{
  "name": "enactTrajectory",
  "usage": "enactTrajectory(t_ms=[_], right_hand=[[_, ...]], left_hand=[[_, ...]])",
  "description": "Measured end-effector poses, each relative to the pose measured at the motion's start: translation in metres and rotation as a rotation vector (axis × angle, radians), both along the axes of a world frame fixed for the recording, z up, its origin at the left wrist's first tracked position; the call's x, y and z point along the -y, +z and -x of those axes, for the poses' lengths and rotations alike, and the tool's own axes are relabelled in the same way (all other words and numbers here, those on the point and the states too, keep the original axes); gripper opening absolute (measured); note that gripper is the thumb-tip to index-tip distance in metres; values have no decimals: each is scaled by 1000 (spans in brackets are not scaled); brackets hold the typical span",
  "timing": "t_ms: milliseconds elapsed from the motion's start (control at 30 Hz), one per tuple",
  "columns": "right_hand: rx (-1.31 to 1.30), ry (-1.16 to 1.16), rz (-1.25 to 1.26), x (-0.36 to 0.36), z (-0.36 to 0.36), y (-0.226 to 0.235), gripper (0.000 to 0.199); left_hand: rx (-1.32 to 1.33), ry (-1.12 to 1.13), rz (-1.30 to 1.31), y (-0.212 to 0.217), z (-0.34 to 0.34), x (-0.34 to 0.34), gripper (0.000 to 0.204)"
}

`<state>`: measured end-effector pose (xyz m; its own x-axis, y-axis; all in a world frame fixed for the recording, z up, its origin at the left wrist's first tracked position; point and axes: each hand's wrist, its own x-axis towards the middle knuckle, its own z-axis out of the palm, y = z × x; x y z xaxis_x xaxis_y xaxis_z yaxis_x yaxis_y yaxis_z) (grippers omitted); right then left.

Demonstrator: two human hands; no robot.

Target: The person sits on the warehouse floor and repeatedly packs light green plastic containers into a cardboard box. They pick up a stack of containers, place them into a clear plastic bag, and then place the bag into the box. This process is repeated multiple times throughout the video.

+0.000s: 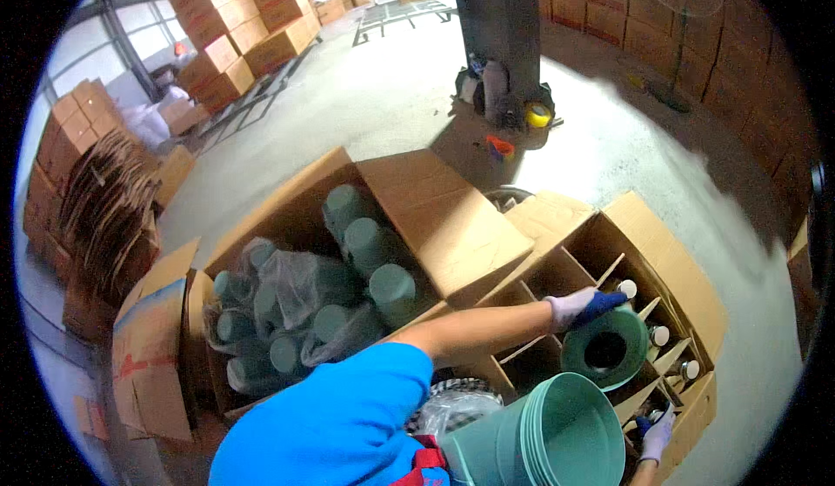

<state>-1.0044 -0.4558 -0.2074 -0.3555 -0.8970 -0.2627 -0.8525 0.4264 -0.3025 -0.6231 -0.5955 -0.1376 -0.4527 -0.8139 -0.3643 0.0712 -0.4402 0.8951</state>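
Note:
My left hand [591, 306], in a white and blue glove, reaches across the divided cardboard box [687, 273]. Its fingers close on the rim of a round green piece with a dark central hole [639, 347]. Beside those fingers stands a white-capped bottle [627, 289]. My right hand [657, 438], gloved alike, dips into a compartment at the box's near right corner; its fingers look curled, and what they hold is hard to make out. Close to my body is a stack of nested green buckets [487, 438], mouths facing right.
Left of the divided box, an open carton [278, 195] holds several green containers [393, 288], some in clear plastic. Cardboard dividers [609, 269] separate the compartments. A dark pillar [500, 25] rises ahead, with yellow tape [537, 115] at its base. Stacked cartons [600, 3] line the right.

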Motion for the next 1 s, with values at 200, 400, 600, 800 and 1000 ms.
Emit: enactTrajectory(t_ms=[200, 400, 600, 800, 1000], right_hand=[[68, 186, 429, -17, 28, 25, 37], [861, -75, 507, -96, -99, 306, 44], [830, 188, 596, -136, -138, 312, 52], [1099, 314, 617, -154, -198, 316, 61], [1633, 237, 397, -186, -253, 227, 71]], left_hand=[[621, 210, 1179, 50, 25, -34, 37], [-146, -407, 387, 42, 68, -92, 71], [-761, -268, 193, 166, 31, -117, 86], [-333, 40, 814, 218, -43, -215, 81], [37, -786, 1177, 232, -87, -213, 70]])
